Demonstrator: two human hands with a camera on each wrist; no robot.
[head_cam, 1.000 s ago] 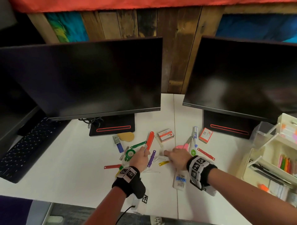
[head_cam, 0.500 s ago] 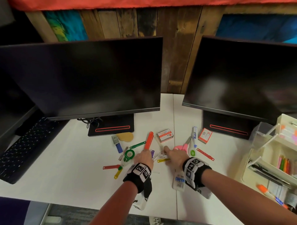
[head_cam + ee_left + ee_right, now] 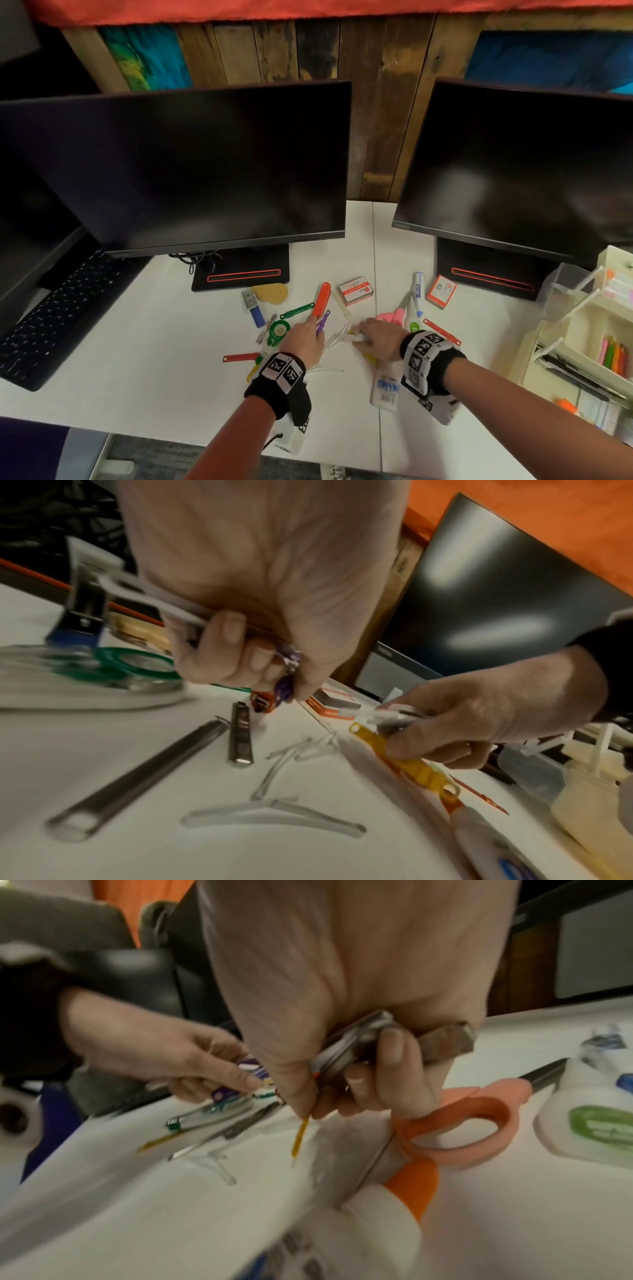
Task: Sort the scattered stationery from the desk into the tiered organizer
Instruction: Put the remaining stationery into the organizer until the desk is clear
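Coloured plastic fastener strips lie scattered on the white desk [image 3: 171,359] in front of the monitors. My left hand [image 3: 310,329] grips a white strip [image 3: 154,599] and pinches a purple strip [image 3: 286,688] at its fingertips. Just to its right, my right hand [image 3: 364,334] holds a small bundle of pale strips [image 3: 349,1047] and pinches a yellow strip [image 3: 407,761] whose far end touches the desk. Between the hands lie clear strips [image 3: 274,818] and metal bars [image 3: 137,777]. The cream tiered organizer [image 3: 582,329] stands at the far right with several pens inside.
Pink-handled scissors [image 3: 462,1129], a glue bottle [image 3: 385,390] and a correction tape [image 3: 599,1123] lie close under the right hand. A red strip [image 3: 239,358], a green tape roller [image 3: 279,330], two small boxes [image 3: 356,294] and a keyboard [image 3: 51,325] are also on the desk.
The left hand has taken the purple strip off the desk. The right hand has closed over the yellow strip. Both hands stayed nearly in place.
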